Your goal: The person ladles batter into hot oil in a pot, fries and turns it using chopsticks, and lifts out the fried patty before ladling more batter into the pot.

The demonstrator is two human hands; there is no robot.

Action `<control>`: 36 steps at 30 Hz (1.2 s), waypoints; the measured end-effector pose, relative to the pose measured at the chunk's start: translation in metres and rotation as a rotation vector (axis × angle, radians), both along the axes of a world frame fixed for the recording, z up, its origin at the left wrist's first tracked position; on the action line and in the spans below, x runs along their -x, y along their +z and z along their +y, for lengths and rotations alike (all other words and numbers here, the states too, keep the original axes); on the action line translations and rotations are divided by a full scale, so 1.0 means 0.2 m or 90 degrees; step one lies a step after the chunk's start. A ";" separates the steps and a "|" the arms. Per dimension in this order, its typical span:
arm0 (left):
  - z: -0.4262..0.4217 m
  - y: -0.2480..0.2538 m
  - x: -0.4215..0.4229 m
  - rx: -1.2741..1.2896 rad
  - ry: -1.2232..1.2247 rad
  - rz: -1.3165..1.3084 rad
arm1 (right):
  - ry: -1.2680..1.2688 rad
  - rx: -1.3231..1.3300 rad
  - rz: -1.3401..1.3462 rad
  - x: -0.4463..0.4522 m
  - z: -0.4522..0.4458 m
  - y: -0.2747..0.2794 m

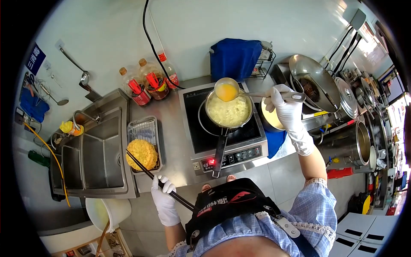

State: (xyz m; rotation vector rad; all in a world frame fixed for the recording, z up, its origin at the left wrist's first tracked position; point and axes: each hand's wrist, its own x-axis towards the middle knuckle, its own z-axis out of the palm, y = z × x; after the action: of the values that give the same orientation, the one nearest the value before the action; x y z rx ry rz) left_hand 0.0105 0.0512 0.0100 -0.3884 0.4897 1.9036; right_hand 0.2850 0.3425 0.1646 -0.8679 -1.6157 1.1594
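Ladling, seemingly: long-handled steel ladle [253, 94]'s clasped over black-handled pan [220, 150] by curled right hand [284, 107], slim black chopsticks [144, 168] by curled left hand [164, 198]; steadiness needed.

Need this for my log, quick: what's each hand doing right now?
Left hand: closed around black chopsticks, tips at the yellow fried food.
Right hand: closed around the handle of a ladle, its bowl over the pan.

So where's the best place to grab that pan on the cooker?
Probably the long black handle, from the near side. It juts from the pan over the control panel toward the person, so fingers could wrap round it clear of the pale liquid.
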 end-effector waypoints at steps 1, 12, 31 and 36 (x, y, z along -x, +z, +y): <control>0.00 -0.01 0.00 -0.007 -0.004 0.001 | 0.000 0.001 0.000 0.00 0.00 0.00; 0.02 -0.01 0.00 -0.024 0.000 -0.031 | 0.015 -0.033 -0.013 0.01 0.01 0.00; 0.01 0.00 -0.01 0.004 0.002 -0.027 | -0.011 -0.069 -0.033 0.00 -0.03 0.02; 0.00 -0.01 -0.01 0.005 0.004 -0.028 | -0.015 -0.076 -0.033 0.00 -0.04 0.02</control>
State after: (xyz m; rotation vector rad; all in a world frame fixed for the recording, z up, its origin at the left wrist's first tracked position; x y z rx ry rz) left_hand 0.0126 0.0521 0.0082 -0.4370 0.4672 1.8955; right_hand 0.2852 0.3345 0.1692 -0.8434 -1.6952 1.0200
